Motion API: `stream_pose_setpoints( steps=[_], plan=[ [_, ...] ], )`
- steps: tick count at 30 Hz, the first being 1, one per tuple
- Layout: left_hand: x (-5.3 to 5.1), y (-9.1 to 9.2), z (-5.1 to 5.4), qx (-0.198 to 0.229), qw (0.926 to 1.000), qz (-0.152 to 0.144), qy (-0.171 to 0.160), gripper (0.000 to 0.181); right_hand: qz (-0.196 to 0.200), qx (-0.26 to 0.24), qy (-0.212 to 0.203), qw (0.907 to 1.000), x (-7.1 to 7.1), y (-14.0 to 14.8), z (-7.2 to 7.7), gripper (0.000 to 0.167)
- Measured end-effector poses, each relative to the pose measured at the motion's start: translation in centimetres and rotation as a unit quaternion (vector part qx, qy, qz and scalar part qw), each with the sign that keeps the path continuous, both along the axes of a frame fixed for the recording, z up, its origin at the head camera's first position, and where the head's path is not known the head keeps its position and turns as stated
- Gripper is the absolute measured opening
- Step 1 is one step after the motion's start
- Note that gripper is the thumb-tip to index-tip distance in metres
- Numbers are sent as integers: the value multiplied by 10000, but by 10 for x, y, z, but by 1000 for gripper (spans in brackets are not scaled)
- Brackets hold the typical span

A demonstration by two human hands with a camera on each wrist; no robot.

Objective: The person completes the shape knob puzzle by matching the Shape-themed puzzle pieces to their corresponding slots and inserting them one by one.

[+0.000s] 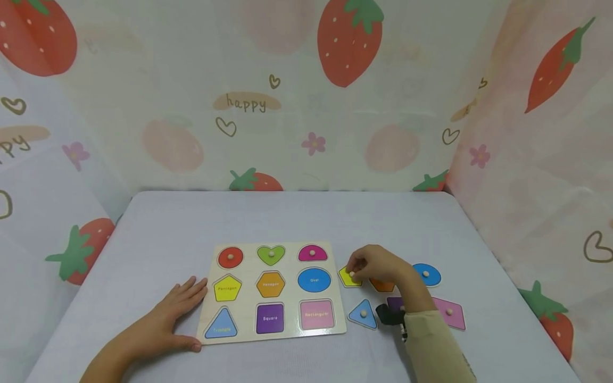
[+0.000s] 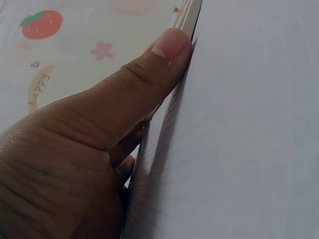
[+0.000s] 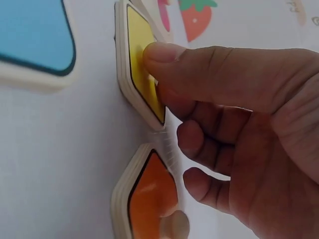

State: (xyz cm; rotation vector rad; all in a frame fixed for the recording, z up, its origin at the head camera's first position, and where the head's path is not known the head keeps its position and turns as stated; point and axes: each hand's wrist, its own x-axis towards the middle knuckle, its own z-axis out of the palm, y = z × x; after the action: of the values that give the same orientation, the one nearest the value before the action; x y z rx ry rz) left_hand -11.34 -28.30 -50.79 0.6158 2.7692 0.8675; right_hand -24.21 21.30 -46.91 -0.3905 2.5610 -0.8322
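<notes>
A wooden shape puzzle board (image 1: 246, 276) lies on the table. My left hand (image 1: 160, 324) touches its left edge, fingers straight and spread, the thumb at its near corner in the left wrist view (image 2: 172, 47). To the right of the board, my right hand (image 1: 383, 263) pinches the knob of a yellow pentagon piece (image 3: 142, 55) between thumb and index finger; the fingers hide most of the knob. An orange hexagon piece (image 3: 152, 194) lies beside the pentagon, below the other curled fingers. Red circle (image 1: 225, 261), green heart (image 1: 271, 261) and magenta semicircle (image 1: 304, 256) pieces sit in the board's top row.
Right of the board lie a light-blue triangle piece (image 1: 358, 321), a blue oval piece (image 1: 435, 276), a pink rectangle piece (image 1: 457, 319) and a purple piece (image 1: 395, 302) partly hidden by the right wrist. A strawberry-print curtain (image 1: 287, 64) hangs behind the white table (image 1: 287, 213).
</notes>
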Motion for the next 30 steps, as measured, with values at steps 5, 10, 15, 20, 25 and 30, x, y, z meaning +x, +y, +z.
stream_pose_setpoints(
  steps=[5,10,15,20,25,30],
  plan=[
    [0,0,-1,-67,9999,59,-123,118,-3,-105,-64,9999,-1,2,-2,9],
    [0,0,-2,-59,9999,62,-135,118,-68,-88,-71,9999,0,3,-5,9],
    [-1,-1,-4,-54,10000,3,-56,118,-63,-19,-34,10000,1,3,1,7],
    [-2,-4,-5,-68,9999,-41,115,118,-308,-93,345,9989,-3,-3,9,4],
    [-3,-5,-7,-55,9998,-66,179,117,-783,-378,1319,9874,0,-17,16,9],
    [-3,-5,-6,-11,10000,-50,-1,117,-854,-665,1910,9756,7,-39,25,14]
  ],
)
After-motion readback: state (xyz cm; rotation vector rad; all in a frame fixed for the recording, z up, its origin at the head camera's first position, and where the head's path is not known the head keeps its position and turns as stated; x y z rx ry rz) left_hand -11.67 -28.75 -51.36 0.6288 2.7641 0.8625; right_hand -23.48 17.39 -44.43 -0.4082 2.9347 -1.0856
